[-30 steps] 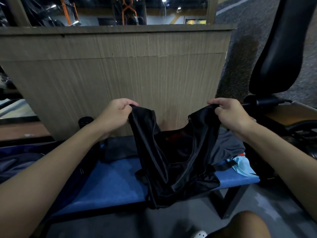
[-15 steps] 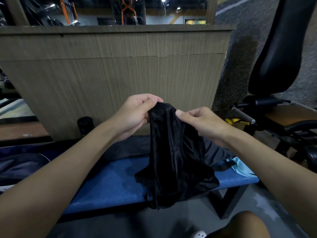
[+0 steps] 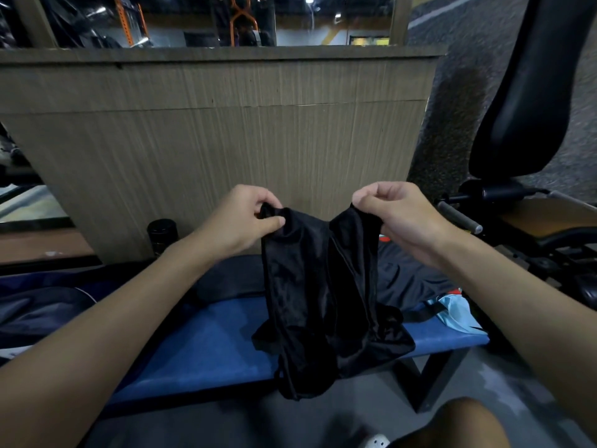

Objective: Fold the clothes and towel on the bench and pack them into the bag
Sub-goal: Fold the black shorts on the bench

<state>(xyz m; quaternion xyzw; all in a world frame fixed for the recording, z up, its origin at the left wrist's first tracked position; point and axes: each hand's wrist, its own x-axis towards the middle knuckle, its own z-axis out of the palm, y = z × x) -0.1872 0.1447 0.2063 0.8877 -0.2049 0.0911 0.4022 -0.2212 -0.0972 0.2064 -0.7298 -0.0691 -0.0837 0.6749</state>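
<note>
1. The task looks to be at an early stage. The black garment (image 3: pixel 323 302) hangs in the air above the tabletop (image 3: pixel 200 347), loose and creased, and its lower end drapes over the front edge. It is not yet a neat fold.
2. More is left to fold. A dark grey garment (image 3: pixel 407 276) lies spread on the tabletop at about 2 o'clock from the black one. A light blue cloth (image 3: pixel 458 313), perhaps the towel, sits at the tabletop's far end at 3 o'clock.
3. The dark navy shape at 9 o'clock is probably the bag (image 3: pixel 38 312). I cannot see anything folded inside it.
4. The left hand (image 3: pixel 248 221) pinches the black garment's top corner at 11 o'clock between thumb and curled fingers.
5. The right hand (image 3: pixel 397 218) grips the other top corner at 1 o'clock with its fingers curled round the hem. The hands are near each other but apart, and the top edge sags between them.
</note>
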